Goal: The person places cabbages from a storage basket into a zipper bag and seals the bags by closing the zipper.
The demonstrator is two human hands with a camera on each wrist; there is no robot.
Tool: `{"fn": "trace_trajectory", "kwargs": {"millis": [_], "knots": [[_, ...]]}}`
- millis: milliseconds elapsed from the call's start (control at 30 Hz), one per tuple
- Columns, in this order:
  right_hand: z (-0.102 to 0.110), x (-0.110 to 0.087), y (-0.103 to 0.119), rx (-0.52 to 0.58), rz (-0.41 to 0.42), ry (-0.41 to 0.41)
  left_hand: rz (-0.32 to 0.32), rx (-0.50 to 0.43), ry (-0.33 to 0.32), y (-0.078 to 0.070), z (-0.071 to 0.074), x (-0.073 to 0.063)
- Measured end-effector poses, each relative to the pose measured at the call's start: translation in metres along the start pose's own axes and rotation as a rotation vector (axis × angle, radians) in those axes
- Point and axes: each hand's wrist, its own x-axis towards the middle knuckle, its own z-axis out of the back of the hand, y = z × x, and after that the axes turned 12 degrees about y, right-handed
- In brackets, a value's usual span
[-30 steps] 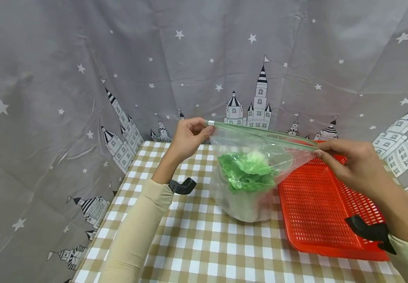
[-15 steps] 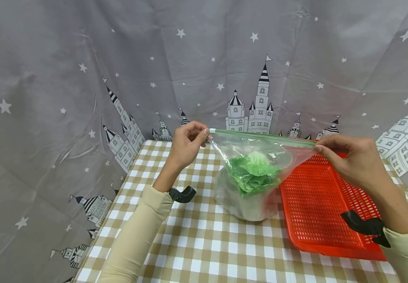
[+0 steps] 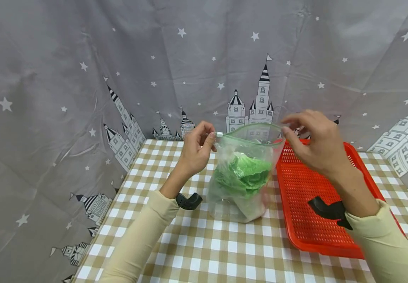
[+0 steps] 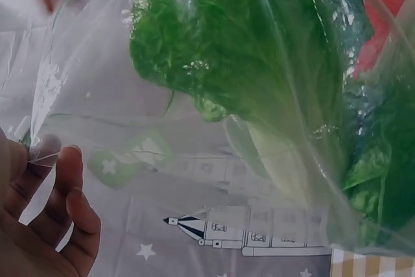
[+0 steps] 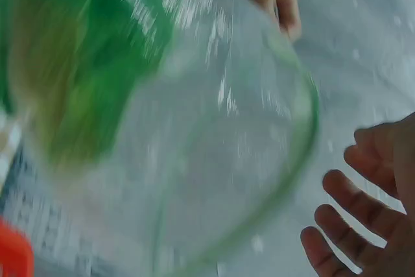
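Observation:
A clear zip bag [image 3: 225,206] with a green-edged mouth stands upright on the table, a head of leafy lettuce [image 3: 250,171] inside it. My left hand [image 3: 196,151] pinches the bag's left top corner beside the white slider [image 3: 219,134]; the left wrist view shows the plastic between thumb and finger. At the opposite corner is my right hand [image 3: 317,143]. In the right wrist view its fingers [image 5: 350,196] are spread and hold nothing, apart from the rim. The mouth gapes in a loop. Motion blurs the bag there.
A red perforated basket [image 3: 310,224] lies to the right of the bag, under the right forearm. Both stand on a brown-and-white checked tablecloth [image 3: 189,251]. Behind the table hangs a grey curtain [image 3: 189,59] printed with castles and stars.
The bag's mouth was stretched taut between both hands; now it is slack and rounded open. My right hand has let go and moved left and up. My left hand still pinches its corner, slightly farther right.

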Motion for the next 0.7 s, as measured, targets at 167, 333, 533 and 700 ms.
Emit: {"fn": "trace_trajectory", "kwargs": {"millis": [167,333,533,700], "knots": [[-0.036,0.034,0.027,0.123,0.134,0.132,-0.056,0.018,0.007,-0.003,-0.006,-0.003],[-0.059,0.053,0.038,0.166,0.142,0.299,-0.102,0.013,0.008,-0.006,-0.011,-0.004],[-0.067,0.054,0.04,0.291,0.127,0.257,-0.117,-0.004,0.004,-0.012,-0.014,-0.004],[-0.068,0.047,0.037,0.365,0.155,0.167,-0.135,0.009,-0.018,-0.017,-0.017,-0.002]]}}
